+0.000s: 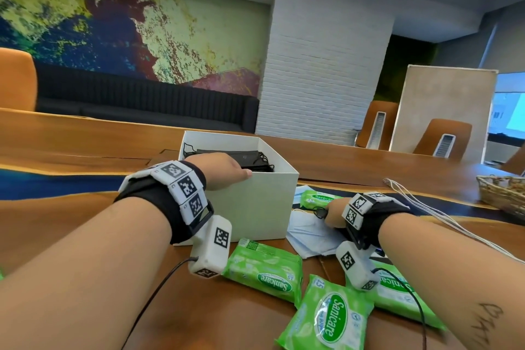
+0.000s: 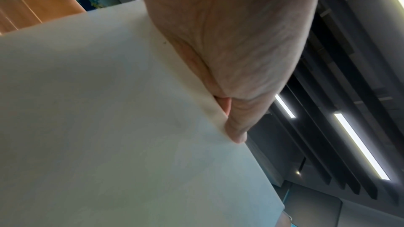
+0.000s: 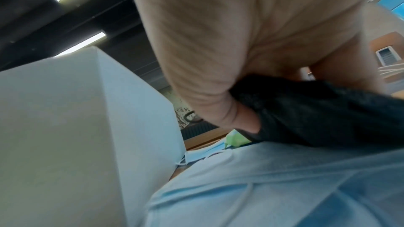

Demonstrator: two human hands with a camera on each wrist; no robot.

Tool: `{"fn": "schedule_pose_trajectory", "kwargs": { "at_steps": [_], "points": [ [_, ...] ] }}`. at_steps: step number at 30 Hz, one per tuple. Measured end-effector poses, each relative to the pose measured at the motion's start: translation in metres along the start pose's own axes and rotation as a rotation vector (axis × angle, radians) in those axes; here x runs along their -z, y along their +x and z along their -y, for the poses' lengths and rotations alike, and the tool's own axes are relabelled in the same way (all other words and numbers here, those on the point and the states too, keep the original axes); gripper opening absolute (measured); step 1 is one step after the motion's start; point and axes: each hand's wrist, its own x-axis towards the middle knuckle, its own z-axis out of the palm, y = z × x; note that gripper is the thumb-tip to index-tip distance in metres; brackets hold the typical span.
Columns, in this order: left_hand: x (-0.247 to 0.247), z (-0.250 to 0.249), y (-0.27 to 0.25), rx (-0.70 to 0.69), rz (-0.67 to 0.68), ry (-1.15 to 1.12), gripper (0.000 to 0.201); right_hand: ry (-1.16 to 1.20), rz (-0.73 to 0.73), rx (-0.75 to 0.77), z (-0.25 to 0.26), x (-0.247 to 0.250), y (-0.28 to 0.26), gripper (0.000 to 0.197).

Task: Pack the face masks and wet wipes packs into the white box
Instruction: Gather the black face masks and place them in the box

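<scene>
Tabletop: right hand [image 3: 229,49] grips black mask [image 3: 317,109].

Along the upper left, a mottled mural [image 1: 127,28] above a dark sofa [image 1: 147,105]. At centre, a white brick pillar [image 1: 318,79]. At right, orange chairs [image 1: 443,139], a pale board [image 1: 443,105], a wicker basket [image 1: 502,193], white cords [image 1: 426,207] across the wooden table [image 1: 85,139].

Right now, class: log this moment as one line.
left hand: grips white box rim | right hand: pinches black mask | wipes packs: on table
</scene>
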Motion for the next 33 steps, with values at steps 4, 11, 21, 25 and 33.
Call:
{"fn": "schedule_pose_trajectory", "kwargs": {
  "at_steps": [4, 11, 21, 25, 33],
  "points": [
    [0.002, -0.001, -0.001, -0.001, 0.007, 0.007, 0.050, 0.176, -0.143, -0.053, -0.015, 0.010, -0.013, 0.019],
    [0.002, -0.003, -0.005, 0.013, 0.012, -0.017, 0.051, 0.554, -0.423, -0.067, -0.050, 0.039, -0.050, 0.024],
    [0.003, -0.003, -0.008, 0.018, 0.002, -0.031, 0.044, 0.866, -0.681, 0.113, -0.071, 0.080, -0.109, 0.015],
    [0.008, -0.007, -0.014, -0.003, 0.004, -0.060, 0.051, 1.095, -0.764, 0.236, -0.071, 0.090, -0.128, 0.016],
    [0.032, -0.002, -0.022, -0.055, -0.099, -1.045, 0.052, 1.682, -0.645, 0.514, -0.047, 0.090, -0.150, 0.022]
  ]
}}
